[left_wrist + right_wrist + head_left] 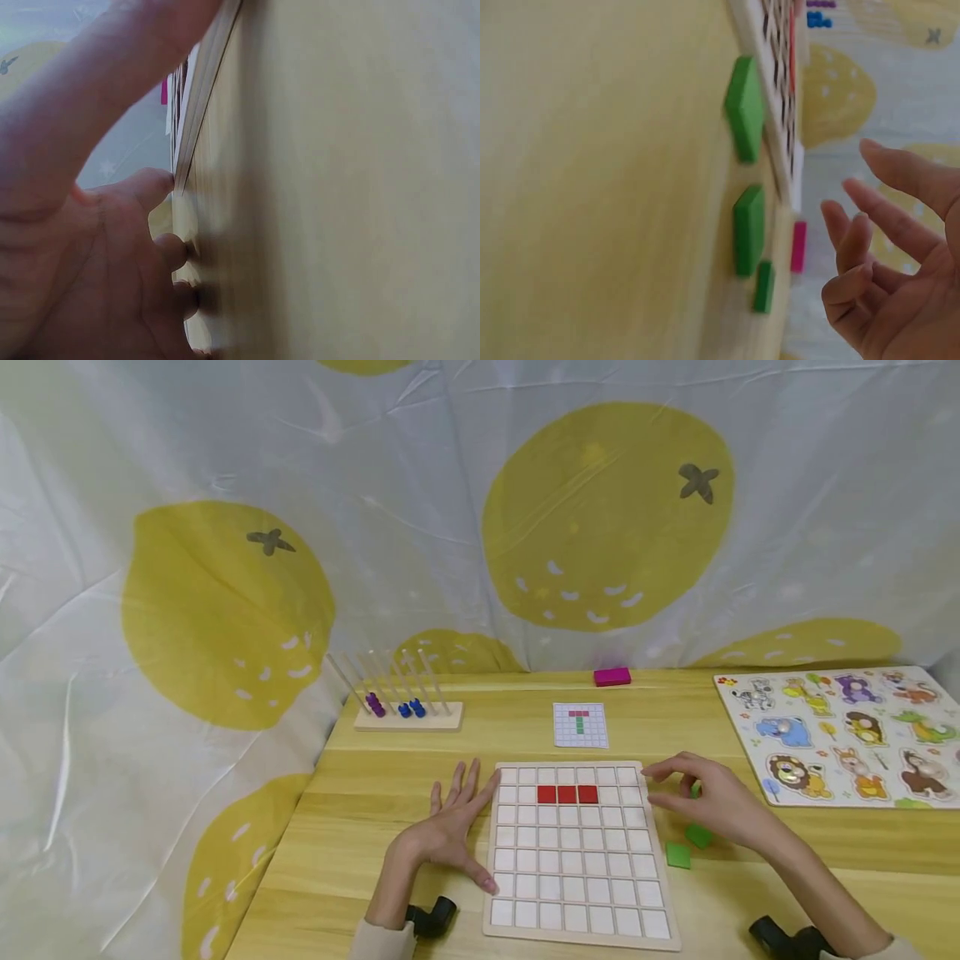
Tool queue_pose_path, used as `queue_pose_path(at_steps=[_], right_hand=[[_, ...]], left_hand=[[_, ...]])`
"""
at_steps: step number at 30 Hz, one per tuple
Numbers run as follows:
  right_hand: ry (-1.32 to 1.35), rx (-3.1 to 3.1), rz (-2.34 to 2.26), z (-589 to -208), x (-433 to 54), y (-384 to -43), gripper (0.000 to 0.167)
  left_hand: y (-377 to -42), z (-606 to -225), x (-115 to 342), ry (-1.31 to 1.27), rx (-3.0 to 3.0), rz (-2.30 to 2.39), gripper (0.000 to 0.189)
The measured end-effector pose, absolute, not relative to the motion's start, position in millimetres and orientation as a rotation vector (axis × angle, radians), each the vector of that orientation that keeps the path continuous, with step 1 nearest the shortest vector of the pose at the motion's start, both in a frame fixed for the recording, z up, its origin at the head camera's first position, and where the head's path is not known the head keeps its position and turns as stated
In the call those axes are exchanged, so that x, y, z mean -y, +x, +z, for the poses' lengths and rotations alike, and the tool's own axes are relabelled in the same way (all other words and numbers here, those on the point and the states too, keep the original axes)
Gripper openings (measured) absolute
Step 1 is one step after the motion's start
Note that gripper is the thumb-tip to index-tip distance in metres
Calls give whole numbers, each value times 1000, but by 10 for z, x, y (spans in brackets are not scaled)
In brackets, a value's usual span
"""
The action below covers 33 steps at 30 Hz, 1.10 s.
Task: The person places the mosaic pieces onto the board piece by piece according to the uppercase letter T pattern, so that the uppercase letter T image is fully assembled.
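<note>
A wooden grid board point(572, 863) with white squares lies on the table; three red tiles point(567, 794) sit side by side in its second row from the top. My left hand point(450, 831) is spread along the board's left edge, thumb and index finger at the frame. In the left wrist view, that hand's palm point(90, 277) faces the board's side. Over the board's upper right edge hovers my right hand point(712, 797), thumb and index finger apart, nothing between them. Below and beside it lie green tiles point(678, 855), three of them visible in the right wrist view point(746, 112).
A pattern card point(592, 737) showing a red and green T lies beyond the board. Behind stand a peg stand point(408, 718) with purple and blue beads and a magenta block point(612, 677). An animal puzzle board point(825, 693) is at the right. A lemon-print curtain point(420, 527) hangs behind.
</note>
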State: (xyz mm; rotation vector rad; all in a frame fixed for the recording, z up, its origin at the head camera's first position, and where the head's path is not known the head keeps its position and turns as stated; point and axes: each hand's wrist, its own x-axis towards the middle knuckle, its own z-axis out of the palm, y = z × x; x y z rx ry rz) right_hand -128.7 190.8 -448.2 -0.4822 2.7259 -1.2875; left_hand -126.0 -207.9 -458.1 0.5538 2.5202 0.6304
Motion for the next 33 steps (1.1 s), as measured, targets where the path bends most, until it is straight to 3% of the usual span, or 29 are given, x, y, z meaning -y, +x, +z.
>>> queue_pose_path(at_steps=[13, 33], right_hand=[[-455, -2873, -1228, -4692, -2382, -1151, 36], [-393, -2704, -1243, -4755, -2432, -1230, 38]], left_hand=[[-1259, -4583, 2083, 549, -2519, 620, 150], [-1270, -4579, 2080, 560, -2517, 623, 149]])
